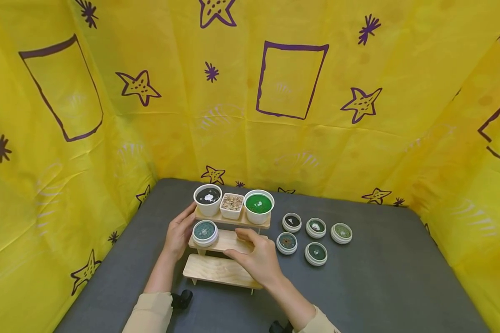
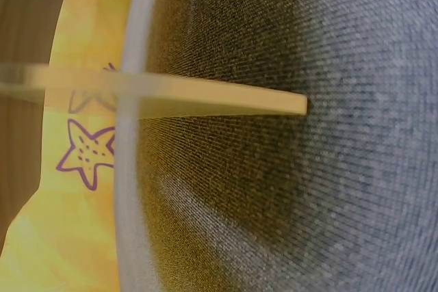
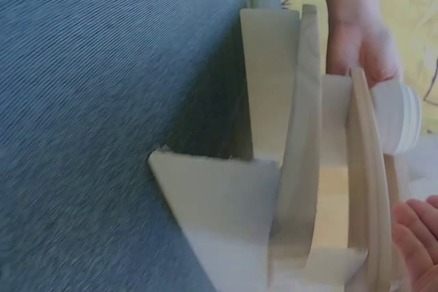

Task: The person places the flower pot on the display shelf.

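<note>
I see the left hand (image 1: 178, 236) at the wooden stand (image 1: 218, 269) but can't tell its grip. The right hand (image 1: 263, 258), relaxed, holds nothing.

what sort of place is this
Probably a makeshift filming booth: creased yellow printed cloth walls in a grey-covered table, where a tiered wooden stand sits like a small staged display.

Yellow cloth (image 1: 175, 51) w/ purple stars (image 1: 361, 105), bursts (image 1: 211, 72) & box outlines (image 1: 296, 46) hangs behind + both sides of grey counter (image 1: 379, 286).
</note>
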A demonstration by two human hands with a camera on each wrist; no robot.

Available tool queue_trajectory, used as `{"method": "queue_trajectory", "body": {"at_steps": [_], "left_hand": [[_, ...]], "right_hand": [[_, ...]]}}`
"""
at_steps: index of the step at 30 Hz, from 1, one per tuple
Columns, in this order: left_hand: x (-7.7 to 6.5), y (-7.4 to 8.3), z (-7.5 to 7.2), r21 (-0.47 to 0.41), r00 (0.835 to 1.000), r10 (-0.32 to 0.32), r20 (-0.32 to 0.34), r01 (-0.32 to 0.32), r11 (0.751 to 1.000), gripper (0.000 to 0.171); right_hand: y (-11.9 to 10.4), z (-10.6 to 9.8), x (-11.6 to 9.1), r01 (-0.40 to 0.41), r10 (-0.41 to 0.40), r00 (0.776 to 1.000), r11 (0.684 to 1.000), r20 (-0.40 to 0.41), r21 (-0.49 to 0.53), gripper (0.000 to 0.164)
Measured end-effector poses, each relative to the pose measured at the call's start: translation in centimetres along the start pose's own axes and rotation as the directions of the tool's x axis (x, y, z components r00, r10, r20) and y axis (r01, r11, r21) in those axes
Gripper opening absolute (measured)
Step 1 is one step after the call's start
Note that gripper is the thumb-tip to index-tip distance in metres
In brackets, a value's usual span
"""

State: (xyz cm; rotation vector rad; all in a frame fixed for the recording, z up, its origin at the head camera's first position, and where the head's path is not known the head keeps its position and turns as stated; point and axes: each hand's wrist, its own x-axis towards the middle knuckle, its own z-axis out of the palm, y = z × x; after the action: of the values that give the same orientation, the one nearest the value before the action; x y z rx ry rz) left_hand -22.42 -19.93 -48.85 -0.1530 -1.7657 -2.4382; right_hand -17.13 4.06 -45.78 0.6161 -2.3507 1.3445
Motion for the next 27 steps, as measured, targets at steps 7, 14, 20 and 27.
{"method": "queue_trajectory", "body": {"at_steps": [7, 14, 20, 27], "left_hand": [[0.1, 0.0, 0.0, 0.0, 1.0, 0.002, 0.008, -0.002, 1.0, 0.038], [0.1, 0.0, 0.0, 0.008, 1.0, -0.002, 0.004, 0.002, 1.0, 0.036], [0.0, 0.1, 0.1, 0.018, 1.0, -0.008, -0.008, 0.008, 1.0, 0.035], [-0.1, 0.1, 0.2, 0.014, 1.0, -0.003, -0.012, 0.003, 1.0, 0.035]], "right_hand": [[0.8, -1.1, -0.8, -0.028, 0.029, 0.999, 0.999, -0.014, 0.039, 0.052], [1.7, -2.0, -1.3, 0.004, -0.002, 0.998, 0.999, -0.06, 0.033, 0.049], [2.7, -2.8, -2.0, -0.004, 0.008, 0.995, 0.999, -0.101, 0.036, 0.045], [3.7, -3.5, -2.6, -0.013, 0.017, 0.988, 0.999, -0.151, 0.029, 0.041]]}}
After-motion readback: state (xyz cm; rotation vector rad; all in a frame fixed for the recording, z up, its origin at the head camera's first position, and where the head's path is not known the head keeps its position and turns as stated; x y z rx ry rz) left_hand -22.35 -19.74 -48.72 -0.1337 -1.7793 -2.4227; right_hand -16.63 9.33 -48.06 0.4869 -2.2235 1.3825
